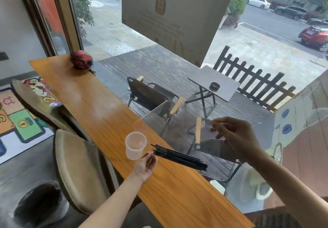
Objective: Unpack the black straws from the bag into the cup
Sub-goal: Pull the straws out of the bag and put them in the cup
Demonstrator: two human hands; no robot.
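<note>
As the left hand (146,164) reaches with fingers loose, gripping nothing | black straws (179,156) lie on the counter (99,107), long axis running lower right, near ends just beside its fingertips | cup (135,145) upright just left | right hand (236,139) raised at right, pinching the clear bag (177,132).

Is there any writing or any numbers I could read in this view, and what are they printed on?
"2": on the picture printed on the chair back, left of the wooden counter.
"4": inside a yellow circle on the green square of the floor mat.
The big sign on the window carries a square logo and several lines of text, too faint to read.
The cup has markings on its wall, too small to read.
The parked cars' plates are too small to read.
</note>
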